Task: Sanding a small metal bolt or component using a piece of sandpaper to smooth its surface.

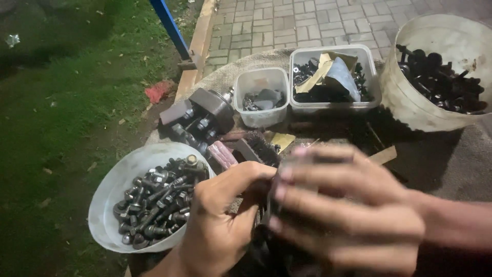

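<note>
Both hands meet over a dark part (pixel 271 205), too blurred to identify. The left hand (pixel 225 220) pinches it; the right hand (pixel 348 210) wraps it, fingers curled. A white bowl of bolts (pixel 110 197) sits left.

Night shot, dim overall; one light from near the cam hits the centre. White bowl (pixel 110 200) glares, bolts in it glint. Grass left of bowl fades to near black at the top corner. Right hand (pixel 348 205) motion-blurred, fingers smeared; left hand (pixel 220 220) sharper. Deep shadow behind the tubs (pixel 333 77), right of bowl. Mild grain.
</note>
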